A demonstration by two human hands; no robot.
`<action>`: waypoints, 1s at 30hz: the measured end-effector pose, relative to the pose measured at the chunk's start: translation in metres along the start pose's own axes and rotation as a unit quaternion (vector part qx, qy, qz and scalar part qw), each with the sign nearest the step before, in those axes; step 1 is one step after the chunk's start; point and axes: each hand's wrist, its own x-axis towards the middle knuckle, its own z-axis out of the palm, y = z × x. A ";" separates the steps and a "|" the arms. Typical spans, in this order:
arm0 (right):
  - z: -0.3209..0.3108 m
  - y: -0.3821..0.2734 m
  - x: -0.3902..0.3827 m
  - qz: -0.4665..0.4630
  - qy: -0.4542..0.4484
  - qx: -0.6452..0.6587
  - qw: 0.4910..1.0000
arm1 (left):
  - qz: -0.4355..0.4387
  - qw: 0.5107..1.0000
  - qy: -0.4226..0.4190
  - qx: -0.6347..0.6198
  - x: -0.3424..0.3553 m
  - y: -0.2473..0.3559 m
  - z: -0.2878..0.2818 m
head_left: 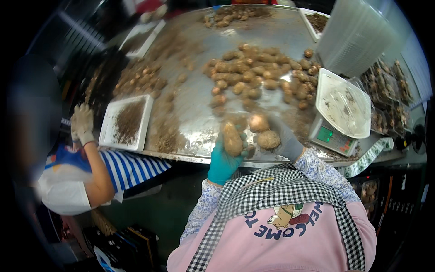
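Note:
Over the near edge of the metal table, my left hand [224,159] in a teal glove is closed around a long brown taro root [233,139]. My right hand [290,139] wears a grey glove and grips two more: a pink-ended taro root [258,123] and a rounder, rough one just nearer to me. The fingers of this hand are mostly hidden behind the roots. Beyond both hands spreads a heap of taro roots [253,71], brown with pinkish ends.
At right stands a scale [333,136] with a white basin [343,104] on it, beside a label strip [368,158]. Stacked clear plastic trays [355,38] rise behind it. On the left, a co-worker's gloved hands [82,124] are near a white tray of soil [146,122].

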 end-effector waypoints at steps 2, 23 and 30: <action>-0.011 -0.016 -0.020 0.074 0.069 0.054 0.993 | -0.055 0.998 -0.025 -0.023 0.014 -0.011 0.010; -0.184 -0.151 -0.148 -0.238 0.481 -0.394 0.746 | 0.026 0.794 -0.204 0.572 0.171 -0.168 0.214; -0.198 -0.116 -0.144 -0.141 0.385 -0.626 0.663 | 0.423 0.514 -0.152 0.730 0.192 -0.178 0.189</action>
